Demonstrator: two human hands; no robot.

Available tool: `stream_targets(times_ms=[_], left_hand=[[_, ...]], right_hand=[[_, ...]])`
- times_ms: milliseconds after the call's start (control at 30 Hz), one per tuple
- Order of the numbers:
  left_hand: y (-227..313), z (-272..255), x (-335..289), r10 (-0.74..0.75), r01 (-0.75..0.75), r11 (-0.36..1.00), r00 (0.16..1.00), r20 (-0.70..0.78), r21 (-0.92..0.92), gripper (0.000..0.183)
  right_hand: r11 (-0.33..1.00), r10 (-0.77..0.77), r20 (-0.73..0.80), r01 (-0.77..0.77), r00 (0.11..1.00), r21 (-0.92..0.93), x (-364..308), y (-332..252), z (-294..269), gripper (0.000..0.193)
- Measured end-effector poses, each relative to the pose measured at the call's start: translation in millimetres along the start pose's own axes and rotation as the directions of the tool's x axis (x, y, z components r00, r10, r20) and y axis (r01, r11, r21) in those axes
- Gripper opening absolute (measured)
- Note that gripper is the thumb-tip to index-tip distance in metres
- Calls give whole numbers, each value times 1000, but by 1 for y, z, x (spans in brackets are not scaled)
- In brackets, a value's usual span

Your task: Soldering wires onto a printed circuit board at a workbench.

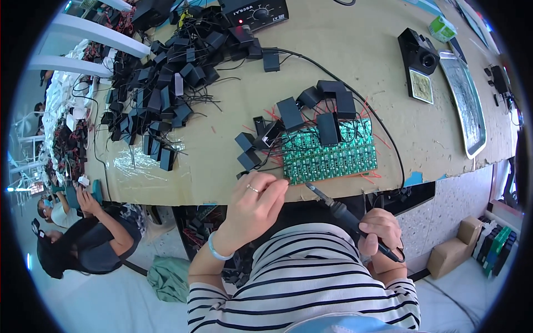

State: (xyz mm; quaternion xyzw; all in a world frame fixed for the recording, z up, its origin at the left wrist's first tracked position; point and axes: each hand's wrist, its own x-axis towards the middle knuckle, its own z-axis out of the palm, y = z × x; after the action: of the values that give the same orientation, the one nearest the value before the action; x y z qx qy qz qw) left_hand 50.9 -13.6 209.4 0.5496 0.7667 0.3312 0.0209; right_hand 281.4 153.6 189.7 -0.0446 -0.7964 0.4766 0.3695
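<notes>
A soldering iron (pixel 345 215) is gripped in my right hand (pixel 382 230) over the table's front edge. Its tip points up and left, close to the lower edge of a green circuit board panel (pixel 338 161). My left hand (pixel 256 198) is by the panel's lower left corner, its fingers bent and drawn together; anything pinched in them is too small to make out. Several black plastic boxes with leads (pixel 291 114) lie on and around the panel's far and left sides. Red wires (pixel 383 141) stick out from the panel's edges.
A large heap of black boxes with cables (pixel 166 91) covers the table's left. A black control unit with a dial (pixel 258 14) sits at the back, its cord curving right of the panel. At the right are an iron stand (pixel 419 53) and a metal tray (pixel 465 105). Another person (pixel 94 238) works at left.
</notes>
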Motion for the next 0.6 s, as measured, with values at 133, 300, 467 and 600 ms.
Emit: stream_targets(times_ms=[133, 300, 467, 600], left_hand=[[-5, 4, 1, 39, -40, 999, 999, 27, 29, 16], [-5, 4, 2, 31, -32, 999, 999, 26, 32, 15], [-6, 6, 5, 36, -36, 999, 999, 22, 28, 15], [-7, 6, 2, 32, -33, 999, 999, 24, 36, 15]], right_hand=[[1000, -21, 5, 21, 1000, -15, -3, 2, 4, 11], [997, -22, 48, 26, 999, -78, -1, 0, 5, 12], [996, -31, 95, 39, 995, -80, -2, -3, 1, 15], [992, -35, 157, 53, 987, -113, 4, -9, 0, 18]])
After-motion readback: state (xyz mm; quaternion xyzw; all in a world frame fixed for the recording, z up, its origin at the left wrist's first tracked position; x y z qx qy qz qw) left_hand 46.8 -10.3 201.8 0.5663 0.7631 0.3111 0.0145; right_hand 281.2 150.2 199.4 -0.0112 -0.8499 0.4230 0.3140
